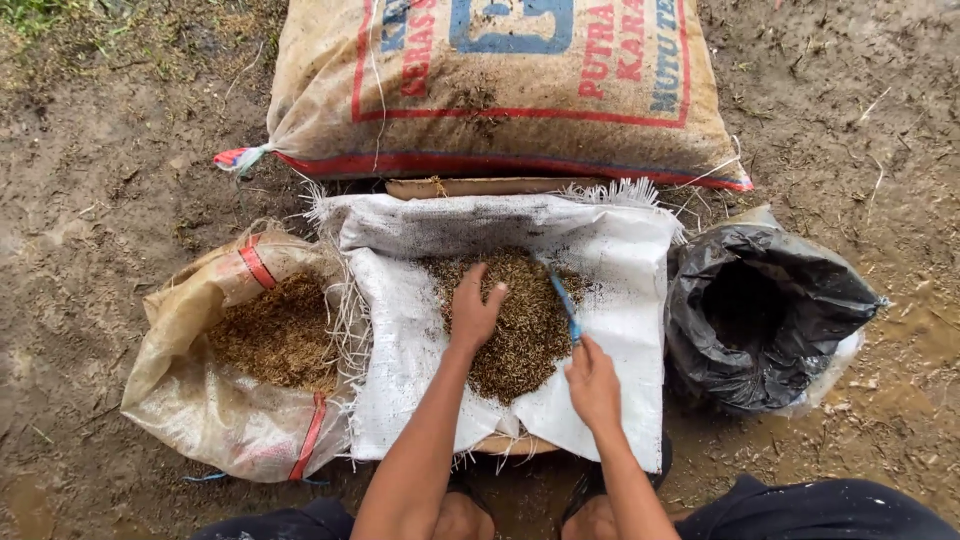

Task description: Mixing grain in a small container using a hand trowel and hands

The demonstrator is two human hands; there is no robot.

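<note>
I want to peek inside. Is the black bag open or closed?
Open: the black bag gapes upward, its rim rolled back around a dark hollow. Its contents cannot be told.

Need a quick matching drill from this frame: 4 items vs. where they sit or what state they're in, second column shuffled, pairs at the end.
1. left hand
2. right hand
3. open tan sack
4. black bag

a. far right, mouth open
b. holds a blue tool
c. flat on the husk pile
d. left of the white cloth, husks inside

Pairs: 1-c, 2-b, 3-d, 4-a
</note>
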